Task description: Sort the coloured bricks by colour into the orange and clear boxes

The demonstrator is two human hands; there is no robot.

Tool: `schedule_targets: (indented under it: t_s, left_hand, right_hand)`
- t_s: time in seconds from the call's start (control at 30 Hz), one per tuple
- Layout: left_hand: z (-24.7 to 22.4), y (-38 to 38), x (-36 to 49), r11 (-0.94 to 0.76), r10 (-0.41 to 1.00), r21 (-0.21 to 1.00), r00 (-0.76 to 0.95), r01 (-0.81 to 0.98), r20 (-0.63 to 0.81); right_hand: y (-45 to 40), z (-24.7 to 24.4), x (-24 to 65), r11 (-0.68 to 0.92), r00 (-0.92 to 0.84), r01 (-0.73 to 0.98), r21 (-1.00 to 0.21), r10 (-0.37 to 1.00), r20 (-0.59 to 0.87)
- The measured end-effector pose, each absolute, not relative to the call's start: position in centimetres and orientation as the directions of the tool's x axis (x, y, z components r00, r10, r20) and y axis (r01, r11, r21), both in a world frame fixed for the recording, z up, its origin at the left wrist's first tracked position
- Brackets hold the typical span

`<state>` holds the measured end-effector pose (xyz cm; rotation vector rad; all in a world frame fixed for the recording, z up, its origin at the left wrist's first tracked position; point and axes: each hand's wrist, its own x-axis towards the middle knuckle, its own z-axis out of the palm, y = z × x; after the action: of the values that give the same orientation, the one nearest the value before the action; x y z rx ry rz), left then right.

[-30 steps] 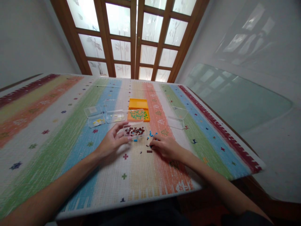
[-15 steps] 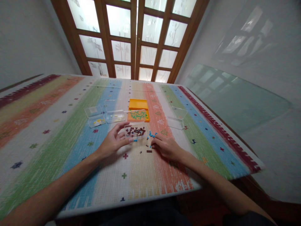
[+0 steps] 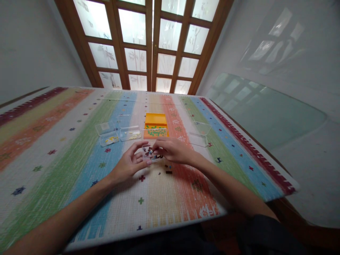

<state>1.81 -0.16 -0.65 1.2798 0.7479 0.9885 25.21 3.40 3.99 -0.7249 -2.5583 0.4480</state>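
My left hand [image 3: 132,161] grips the left end of a clear plastic box [image 3: 147,159], thumb low and fingers behind. Small brown pieces [image 3: 149,151], with a few bluish ones, lie inside the box. My right hand [image 3: 172,150] reaches over the box from the right, its fingertips pinched together among the pieces. Whatever is between those fingertips is hidden. Just below the right hand, a brown rectangular piece [image 3: 169,172] and a few tiny loose pieces lie on the striped tablecloth [image 3: 156,198].
Beyond the hands stands an open orange case [image 3: 155,118] with green pieces [image 3: 156,131]. To its left are clear boxes with white pieces [image 3: 135,135] and yellow pieces [image 3: 111,139]. An open clear box [image 3: 198,139] sits to the right. Wooden glazed doors [image 3: 152,53] rise behind the table.
My right hand has moved up and left from the loose pieces on the cloth to over the box. It now covers the spot with the blue pieces. My left hand keeps its grip.
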Motion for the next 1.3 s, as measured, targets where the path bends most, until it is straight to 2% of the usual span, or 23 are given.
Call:
schedule_targets:
  t_s: [0.3, 0.47, 0.73, 0.8, 0.9, 1.03, 1.13, 1.3]
  left_hand:
    - [-0.2, -0.3, 1.8, 0.000, 0.906, 0.983, 0.417, -0.185, 0.078]
    - [0.0, -0.4, 1.9, 0.005, 0.916, 0.985, 0.395, -0.175, 0.066]
    - [0.1, -0.2, 1.7, -0.003, 0.936, 0.987, 0.347, -0.161, 0.059]
    - [0.1, -0.2, 1.7, -0.011, 0.944, 0.989, 0.326, -0.146, 0.059]
    - [0.3, -0.1, 1.6, -0.021, 0.953, 0.992, 0.298, -0.127, 0.059]
    - [0.4, -0.2, 1.6, -0.020, 0.957, 0.993, 0.285, -0.117, 0.053]
    - [0.4, -0.1, 1.5, -0.030, 0.959, 0.992, 0.277, -0.122, 0.063]
    - [0.2, -0.1, 1.6, -0.041, 0.960, 0.993, 0.270, -0.106, 0.068]
  right_hand:
    - [3.7, 4.5, 24.4, 0.776, -0.768, 0.446, -0.446, 0.588, 0.256]
    - [3.4, 4.9, 24.9, 0.802, -0.797, 0.437, -0.408, 0.555, 0.237]
    - [2.9, 6.5, 28.7, 0.779, -0.686, 0.498, -0.381, 0.623, 0.377]
    - [2.5, 6.3, 30.0, 0.748, -0.670, 0.531, -0.399, 0.659, 0.343]
    - [1.5, 5.0, 31.7, 0.700, -0.697, 0.579, -0.417, 0.691, 0.193]
    - [0.0, 2.4, 32.5, 0.665, -0.682, 0.680, -0.309, 0.729, 0.067]
    - [-0.7, 0.9, 32.4, 0.617, -0.619, 0.748, -0.243, 0.781, 0.078]
    - [-0.7, 0.4, 32.1, 0.584, -0.571, 0.777, -0.233, 0.811, 0.129]
